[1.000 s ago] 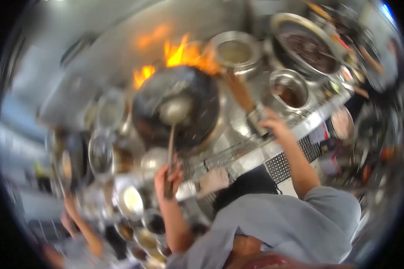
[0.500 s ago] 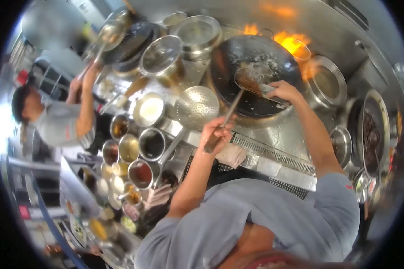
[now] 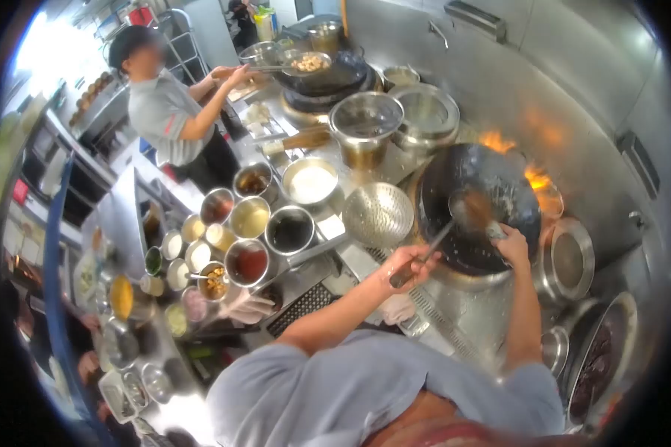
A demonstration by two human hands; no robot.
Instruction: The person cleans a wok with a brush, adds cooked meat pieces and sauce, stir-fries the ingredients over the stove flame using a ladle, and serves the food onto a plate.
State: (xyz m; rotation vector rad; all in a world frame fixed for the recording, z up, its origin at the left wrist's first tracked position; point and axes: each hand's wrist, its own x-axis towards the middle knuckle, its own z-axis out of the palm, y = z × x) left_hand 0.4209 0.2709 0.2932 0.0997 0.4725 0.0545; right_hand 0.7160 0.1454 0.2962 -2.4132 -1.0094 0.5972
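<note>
My left hand (image 3: pixel 411 267) is closed around the handle of a metal ladle (image 3: pixel 441 238). The ladle's bowl is down inside a large black wok (image 3: pixel 440 179), whose inner wall shows pale wet streaks. At the wok's near right side, my right hand (image 3: pixel 511 246) grips the pale, wrapped-looking end of a brush (image 3: pixel 479 208). Its brown bristles are blurred and meet the ladle's bowl, partly hiding it. A perforated strainer (image 3: pixel 379 214) rests just left of the wok, and a crumpled cloth (image 3: pixel 397 308) lies below my left hand.
Orange flames (image 3: pixel 544 190) rise behind the wok. Sauce pots, including a red one (image 3: pixel 247 262), stand at left. A co-worker (image 3: pixel 173 112) holds a ladle of food pieces (image 3: pixel 308 64) over another wok. A lidded pot (image 3: pixel 425 115) stands behind; a pan of dark food (image 3: pixel 600 365) leans at right.
The view has swung left, so the wok sits further right and lower. Both hands keep their tools in the wok. The co-worker's ladle is now lower, with food pieces visible in it.
</note>
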